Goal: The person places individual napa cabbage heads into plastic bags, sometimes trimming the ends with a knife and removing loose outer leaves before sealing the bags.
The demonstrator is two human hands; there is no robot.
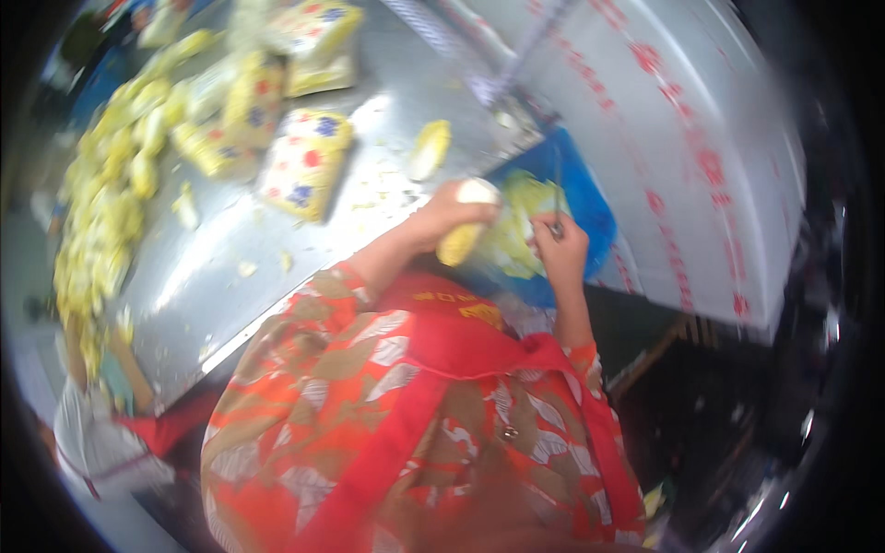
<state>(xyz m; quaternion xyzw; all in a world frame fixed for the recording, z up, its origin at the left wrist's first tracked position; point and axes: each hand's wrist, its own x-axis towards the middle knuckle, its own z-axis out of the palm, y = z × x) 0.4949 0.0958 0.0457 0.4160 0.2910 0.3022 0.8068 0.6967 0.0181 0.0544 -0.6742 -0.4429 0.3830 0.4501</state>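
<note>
Left hand (442,217) gripping pale yellow cob-shaped vegetable (464,235) | right hand (558,244) closed on thin dark blade (557,198) over blue plastic tub (590,217) | likely mid-trimming | steadier hold needed for further cutting

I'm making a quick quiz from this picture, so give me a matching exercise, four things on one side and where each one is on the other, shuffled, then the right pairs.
Things:
1. left hand
2. right hand
3. blue tub
4. patterned yellow packets

Places or states:
A. lying on the steel table, left of the hands
B. holds a thin knife-like tool, blade up
C. grips a pale yellow vegetable piece
D. beneath both hands, holding yellow-green scraps

Pairs: 1-C, 2-B, 3-D, 4-A
</note>
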